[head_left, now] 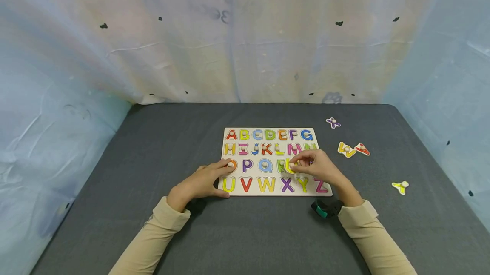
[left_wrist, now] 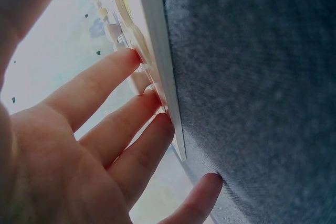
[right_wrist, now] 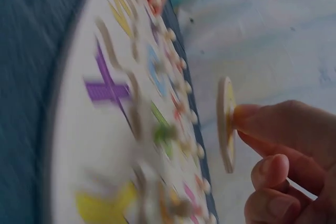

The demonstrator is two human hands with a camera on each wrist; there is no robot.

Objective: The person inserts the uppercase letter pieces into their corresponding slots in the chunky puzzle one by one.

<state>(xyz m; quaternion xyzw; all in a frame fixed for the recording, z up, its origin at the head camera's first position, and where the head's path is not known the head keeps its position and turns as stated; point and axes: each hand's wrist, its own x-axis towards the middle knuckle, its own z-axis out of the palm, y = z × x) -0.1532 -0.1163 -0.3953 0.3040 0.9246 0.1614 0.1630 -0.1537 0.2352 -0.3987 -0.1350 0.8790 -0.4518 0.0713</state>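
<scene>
A wooden alphabet puzzle board (head_left: 254, 175) lies on the table, with knobbed letters in its upper three rows. Bottom-row pictures U, V, W, X and Y show no knobs; the Z picture is partly covered. My right hand (head_left: 319, 167) pinches a yellow letter U piece (head_left: 289, 167) by its knob, above the R and S area. In the right wrist view the piece (right_wrist: 226, 124) stands edge-on, apart from the board. My left hand (head_left: 203, 181) rests at the board's left edge, extended fingers (left_wrist: 100, 85) touching it near the O piece (head_left: 232, 166); the thumb lies by the lower left corner.
Right of the board lie loose pieces: a purple X (head_left: 333, 123), a yellow W (head_left: 346, 150), a red V (head_left: 362, 149) and a yellow Y (head_left: 400, 188). A black-and-green device (head_left: 325, 209) sits at the right wrist. Pale sheeting (head_left: 268, 62) stands behind the grey table (head_left: 172, 138).
</scene>
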